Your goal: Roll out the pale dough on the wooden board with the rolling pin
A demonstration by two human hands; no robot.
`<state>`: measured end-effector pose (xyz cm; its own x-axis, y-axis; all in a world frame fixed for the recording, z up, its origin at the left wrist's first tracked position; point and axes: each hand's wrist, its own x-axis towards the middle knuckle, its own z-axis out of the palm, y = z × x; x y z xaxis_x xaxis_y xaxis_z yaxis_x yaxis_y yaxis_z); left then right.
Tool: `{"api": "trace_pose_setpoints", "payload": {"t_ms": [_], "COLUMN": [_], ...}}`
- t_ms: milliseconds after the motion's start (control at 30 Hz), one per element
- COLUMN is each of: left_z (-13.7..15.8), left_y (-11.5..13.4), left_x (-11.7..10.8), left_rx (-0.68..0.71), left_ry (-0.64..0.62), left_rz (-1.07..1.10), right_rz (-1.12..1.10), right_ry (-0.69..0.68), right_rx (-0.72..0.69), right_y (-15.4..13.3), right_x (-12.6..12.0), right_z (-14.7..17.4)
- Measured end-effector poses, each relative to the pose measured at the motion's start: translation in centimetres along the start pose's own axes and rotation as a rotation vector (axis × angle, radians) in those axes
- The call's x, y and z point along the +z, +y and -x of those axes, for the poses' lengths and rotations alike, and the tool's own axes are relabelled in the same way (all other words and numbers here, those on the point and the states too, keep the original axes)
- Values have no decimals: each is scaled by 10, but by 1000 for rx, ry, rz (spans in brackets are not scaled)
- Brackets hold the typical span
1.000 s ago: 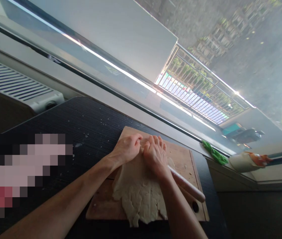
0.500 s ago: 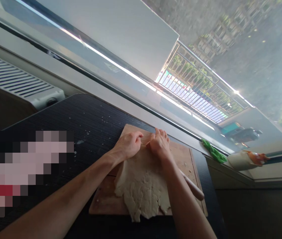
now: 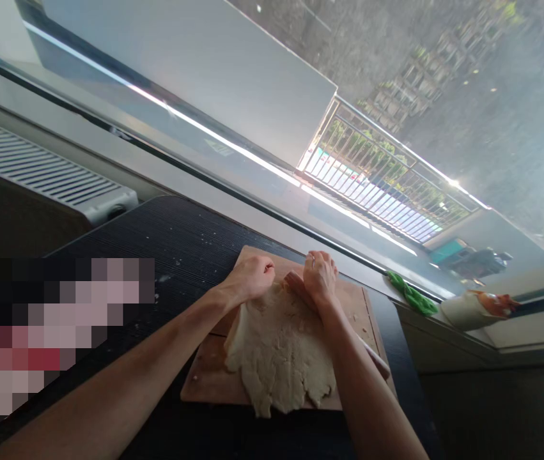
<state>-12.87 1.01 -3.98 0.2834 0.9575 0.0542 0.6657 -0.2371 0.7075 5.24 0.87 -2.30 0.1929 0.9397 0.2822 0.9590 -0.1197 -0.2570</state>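
A wide, flattened sheet of pale dough [image 3: 286, 351] covers much of a wooden board [image 3: 348, 402], its ragged near edge reaching over the board's front. My left hand [image 3: 252, 276] is closed at the dough's far left corner, fingers curled down onto it; the fingertips are hidden. Under my right hand [image 3: 320, 271] lies a wooden rolling pin [image 3: 303, 289], slanting across the dough's right side. The fingers of that hand are bent together over the pin's far part. My right forearm covers the pin's middle, and its near end shows beyond the arm.
The board rests on a dark table [image 3: 190, 236] dusted with flour specks. Along the window sill lie a green cloth [image 3: 410, 294] and a pale bag-like container [image 3: 468, 310]. A white radiator [image 3: 46, 172] stands at the left. A blurred patch covers the lower left.
My right hand has shifted right and slightly away from my left hand, and more of the rolling pin's far end shows. My left hand stays nearly in place. The view has tilted slightly.
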Motion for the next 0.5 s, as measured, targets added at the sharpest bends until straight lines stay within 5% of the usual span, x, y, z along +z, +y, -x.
{"api": "trace_pose_setpoints", "payload": {"t_ms": [233, 500], "left_z": [-27, -36], "left_y": [37, 72], "left_x": [1, 21], "left_rx": [-102, -147], "left_ry": [-192, -327], "left_rz": [-115, -79], "right_rz": [-132, -121], "right_ry": [-346, -123], "right_rx": [-147, 206], "right_y": [74, 140], "right_x": [-50, -78], "right_z": [81, 115]}}
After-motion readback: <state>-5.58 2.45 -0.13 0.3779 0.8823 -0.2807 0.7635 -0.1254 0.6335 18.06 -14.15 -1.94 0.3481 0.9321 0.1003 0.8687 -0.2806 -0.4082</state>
